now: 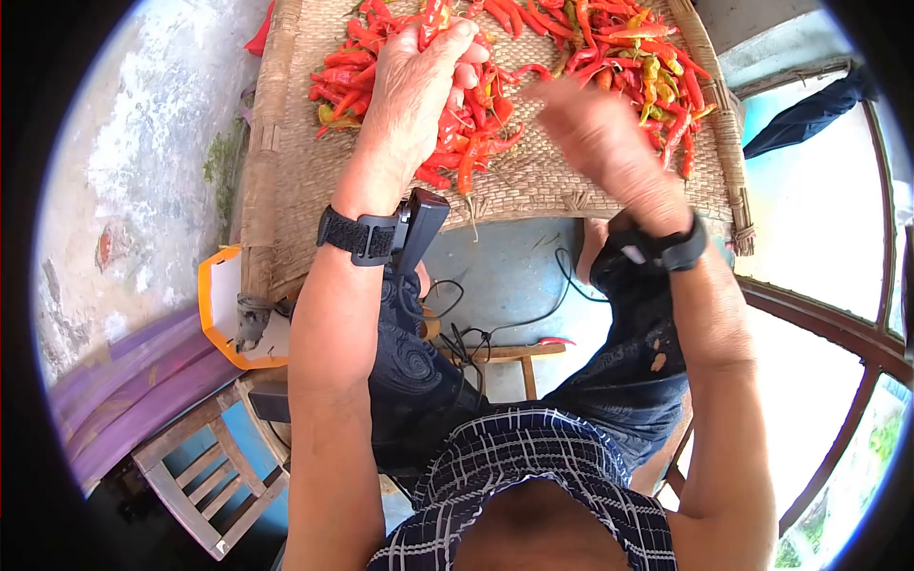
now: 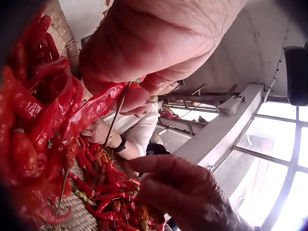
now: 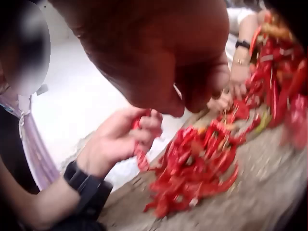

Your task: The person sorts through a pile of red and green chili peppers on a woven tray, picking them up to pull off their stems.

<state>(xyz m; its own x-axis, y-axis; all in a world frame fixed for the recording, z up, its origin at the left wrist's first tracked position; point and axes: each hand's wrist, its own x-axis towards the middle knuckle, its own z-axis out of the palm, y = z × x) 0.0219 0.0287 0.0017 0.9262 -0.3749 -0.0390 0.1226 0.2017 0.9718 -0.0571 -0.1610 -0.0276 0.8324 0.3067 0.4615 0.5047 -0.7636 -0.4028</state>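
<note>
A woven tray [image 1: 305, 181] carries heaps of red chilies [image 1: 476, 133], with more red, orange and yellow ones at its far side [image 1: 628, 48]. My left hand [image 1: 419, 90] hovers over the near heap and grips a small bunch of red chilies [image 2: 91, 108], fingers curled round them; a thin stem hangs below. The right wrist view shows the same left hand [image 3: 120, 139] holding the bunch [image 3: 141, 154] above the pile. My right hand [image 1: 595, 128] is blurred just right of it, above the tray, fingers bent [image 3: 154, 53]. What it holds is unclear.
Another person's hands [image 3: 236, 77], one with a wristwatch, work at the tray's far side. An orange-rimmed container [image 1: 224, 305] stands below the tray's left corner, a wooden stool [image 1: 209, 476] lower left. Cables [image 1: 486, 333] and a stray chili [image 1: 555, 341] lie on the floor. Windows [image 1: 828, 238] are at right.
</note>
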